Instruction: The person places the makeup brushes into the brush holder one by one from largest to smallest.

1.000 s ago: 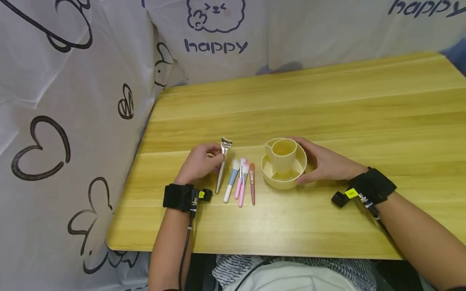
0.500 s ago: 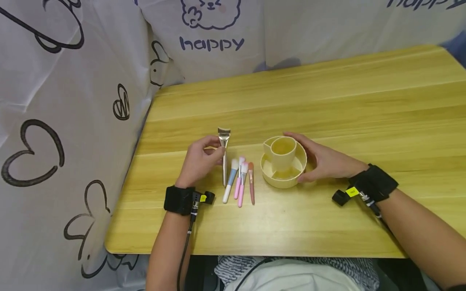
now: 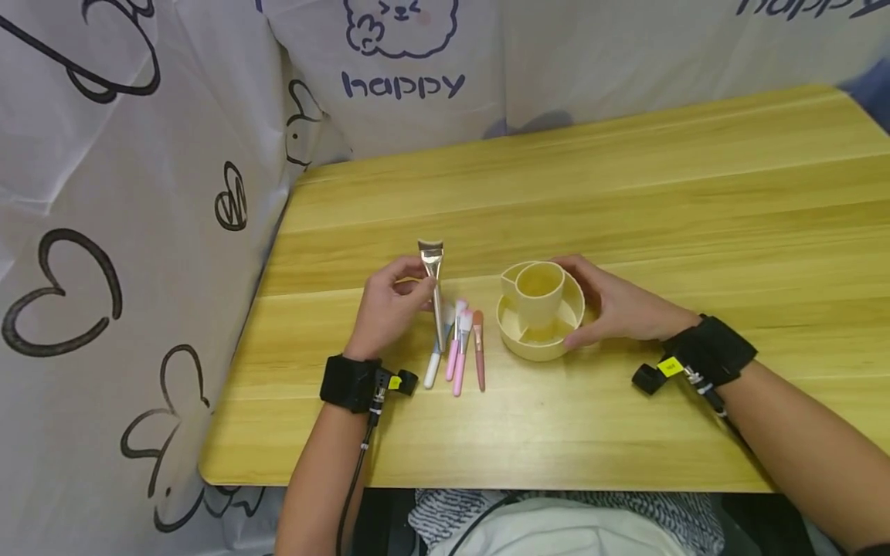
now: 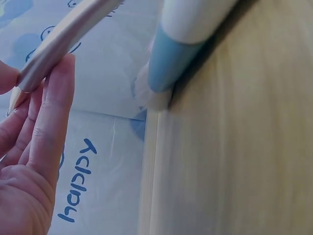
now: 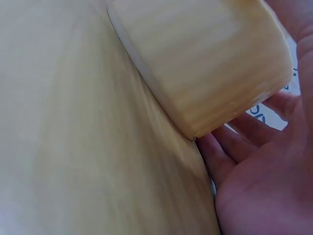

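Observation:
My left hand (image 3: pixel 388 309) pinches a silver makeup brush (image 3: pixel 432 262) between thumb and fingers, its flat, wide bristle end pointing up and away. The brush's lower handle overlaps a blue-and-white makeup brush (image 3: pixel 433 366) lying on the table; the left wrist view shows the held brush's handle (image 4: pixel 58 44) in the fingertips. My right hand (image 3: pixel 622 307) holds the right side of a pale yellow round brush holder (image 3: pixel 519 340), thumb at the near side and fingers behind. Its raised inner cup (image 3: pixel 541 305) and dividers show from above. The right wrist view shows the holder's smooth outer wall (image 5: pixel 205 68).
Beside the blue-and-white brush lie two pink makeup brushes (image 3: pixel 459 363) and a brownish-pink one (image 3: pixel 480 355), left of the holder. All stand on a wood-grain table (image 3: pixel 626 201). A printed white cloth (image 3: pixel 417 116) hangs behind and at the left. Both wrists carry strapped cameras.
My left hand has lifted the silver brush and moved it slightly away and right, over the blue-and-white brush. The right hand stays at the holder.

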Demonstrator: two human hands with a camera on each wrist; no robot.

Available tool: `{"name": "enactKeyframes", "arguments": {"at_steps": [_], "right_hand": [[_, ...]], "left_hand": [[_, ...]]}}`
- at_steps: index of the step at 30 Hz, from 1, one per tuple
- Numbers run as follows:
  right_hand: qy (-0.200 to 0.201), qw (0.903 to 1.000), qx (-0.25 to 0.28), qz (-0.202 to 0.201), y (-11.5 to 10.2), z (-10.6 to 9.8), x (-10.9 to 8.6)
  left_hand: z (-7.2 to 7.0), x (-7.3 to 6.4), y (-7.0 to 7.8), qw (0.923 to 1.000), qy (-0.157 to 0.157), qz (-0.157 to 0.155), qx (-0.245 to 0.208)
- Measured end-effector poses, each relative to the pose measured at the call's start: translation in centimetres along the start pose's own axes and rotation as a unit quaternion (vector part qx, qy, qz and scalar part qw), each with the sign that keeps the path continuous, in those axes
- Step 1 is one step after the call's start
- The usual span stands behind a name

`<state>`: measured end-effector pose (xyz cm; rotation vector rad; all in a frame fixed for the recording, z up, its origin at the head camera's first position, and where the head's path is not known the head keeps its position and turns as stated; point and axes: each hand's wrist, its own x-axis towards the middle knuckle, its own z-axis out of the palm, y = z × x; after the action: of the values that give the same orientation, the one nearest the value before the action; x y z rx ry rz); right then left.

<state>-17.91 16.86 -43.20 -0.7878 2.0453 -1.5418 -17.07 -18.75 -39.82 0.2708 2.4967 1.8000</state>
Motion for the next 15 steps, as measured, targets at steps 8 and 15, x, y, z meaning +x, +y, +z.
{"name": "enactKeyframes", "arguments": {"at_steps": [8, 15], "right_hand": [[-0.028, 0.9995, 0.005, -0.016, 0.29, -0.34, -0.02], [-0.007, 0.9998, -0.019, 0.002, -0.05, 0.01, 0.08]], "left_hand": [[0.35, -0.07, 0.24, 0.9997, -0.003, 0.004, -0.025], [0.63, -0.19, 0.38, 0.9994, -0.004, 0.007, -0.032]]}}
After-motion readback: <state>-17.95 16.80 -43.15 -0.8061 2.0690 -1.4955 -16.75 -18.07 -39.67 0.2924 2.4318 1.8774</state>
